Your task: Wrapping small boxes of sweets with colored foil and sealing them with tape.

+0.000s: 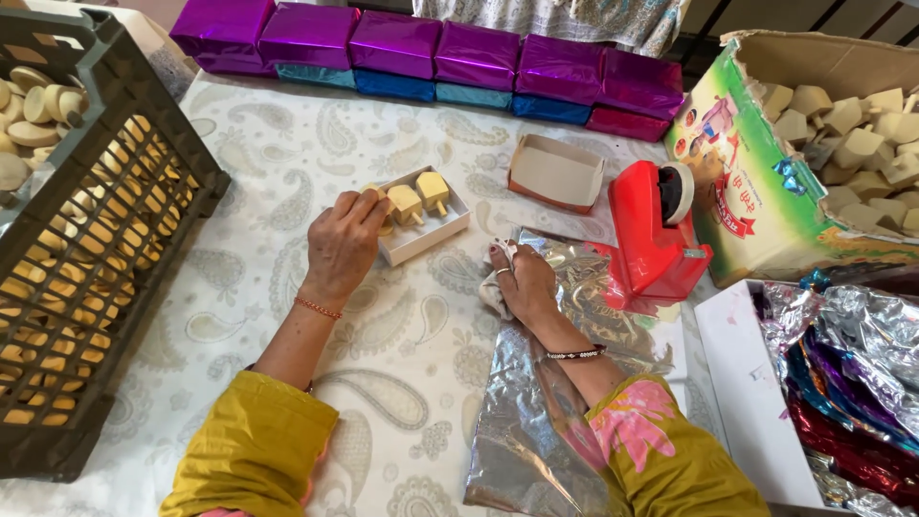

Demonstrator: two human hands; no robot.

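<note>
My left hand (343,241) pinches a cream-yellow shaped piece (375,196) at the left end of a small white open box (431,235). Two more such pieces (418,199) stand in that box. My right hand (520,280) rests on a sheet of silver foil (536,421), fingers closed around a small white cloth (491,292). The foil lies flat on the table under my right forearm.
A dark plastic crate (86,249) of round pale pieces stands at the left. A second small box (555,172), a red tape dispenser (656,230), a carton of pale pieces (842,124), foil-wrapped purple packs (431,48) and a box of coloured foils (842,383) surround the patterned tablecloth (287,144).
</note>
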